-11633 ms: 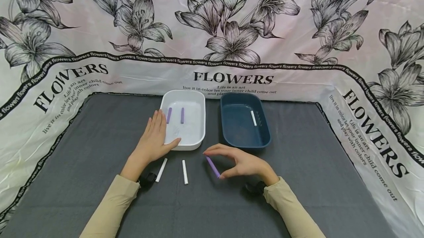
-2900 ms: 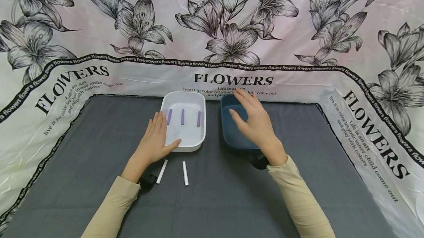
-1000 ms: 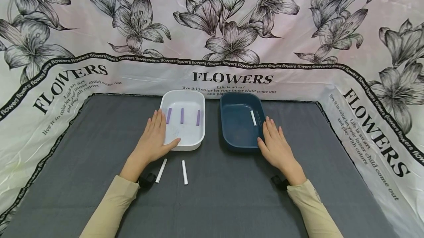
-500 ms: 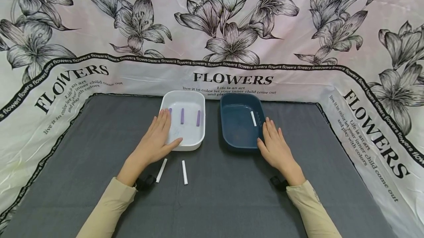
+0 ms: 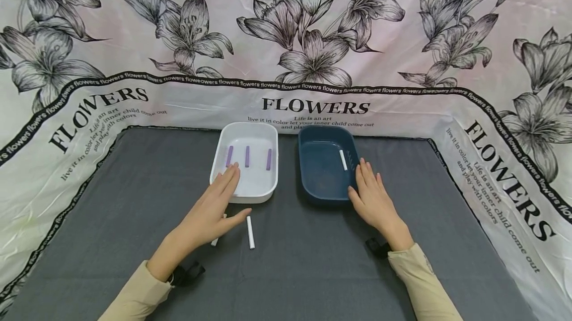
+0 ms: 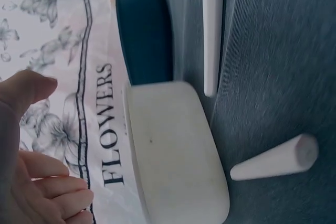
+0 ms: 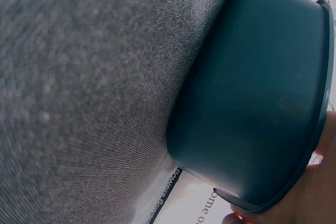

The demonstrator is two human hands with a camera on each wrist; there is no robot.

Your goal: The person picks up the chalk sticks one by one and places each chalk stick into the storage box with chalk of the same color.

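My left hand (image 5: pixel 207 214), fingers straight and holding nothing, hovers over the near left corner of a white plastic container (image 5: pixel 252 197). Under this hand lies a partly hidden white chalk stick (image 5: pixel 215 242); a second white chalk stick (image 5: pixel 250 233) is beside the thumb, on the grey cloth. Three purple chalk sticks lie inside the white container: left (image 5: pixel 230 156), middle (image 5: pixel 247 157) and right (image 5: pixel 269 159). My right hand (image 5: pixel 375 204) rests with straight fingers on the right rim of a dark blue container (image 5: pixel 328 198). One white chalk stick (image 5: pixel 343 160) lies in that container.
Grey cloth (image 5: pixel 295 271) covers the table, bordered by a white cloth with printed flowers (image 5: pixel 313 58) at the back and sides. The two containers stand side by side near the back edge with a narrow gap between them.
The purple chalk my right hand held earlier now lies in the white container. The right hand then moved to the blue container's rim. My left hand has left the white container's side, moving nearer me.
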